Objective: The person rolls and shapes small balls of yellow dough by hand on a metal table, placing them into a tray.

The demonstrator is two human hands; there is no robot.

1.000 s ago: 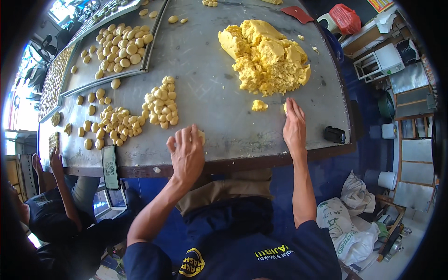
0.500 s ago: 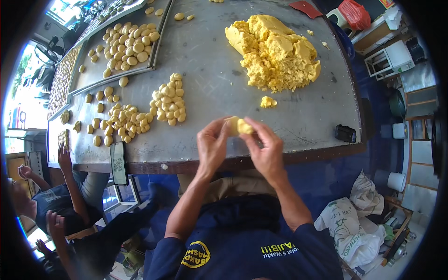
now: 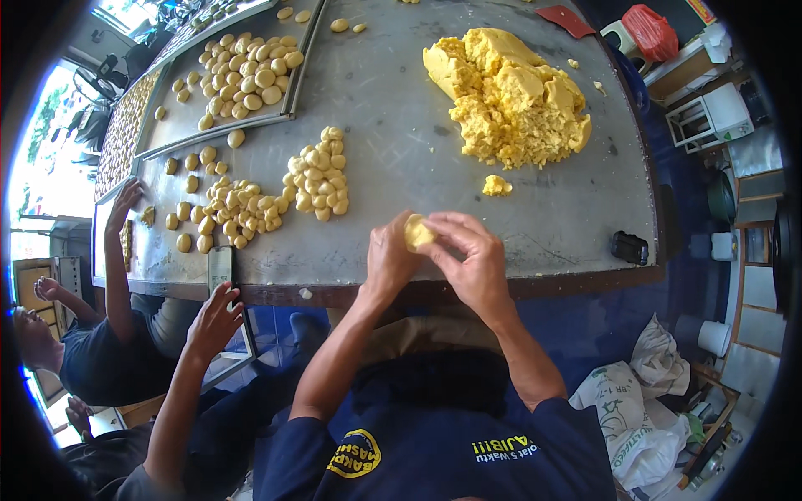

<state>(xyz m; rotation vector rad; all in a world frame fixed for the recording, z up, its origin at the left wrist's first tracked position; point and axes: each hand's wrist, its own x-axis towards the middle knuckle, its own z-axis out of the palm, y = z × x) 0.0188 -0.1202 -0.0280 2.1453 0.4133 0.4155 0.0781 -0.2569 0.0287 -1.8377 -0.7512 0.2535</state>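
Left hand and right hand meet above the near edge of the desk. Both are closed around one small yellow dough piece, pinched between the fingers of the two hands and raised off the surface. Beyond the right hand lies a small dough scrap; farther beyond it sits the large dough mass. Beyond and left of the left hand lies a heap of dough balls. A phone rests at the desk edge, well left of the left hand. A small black object lies right of the right hand.
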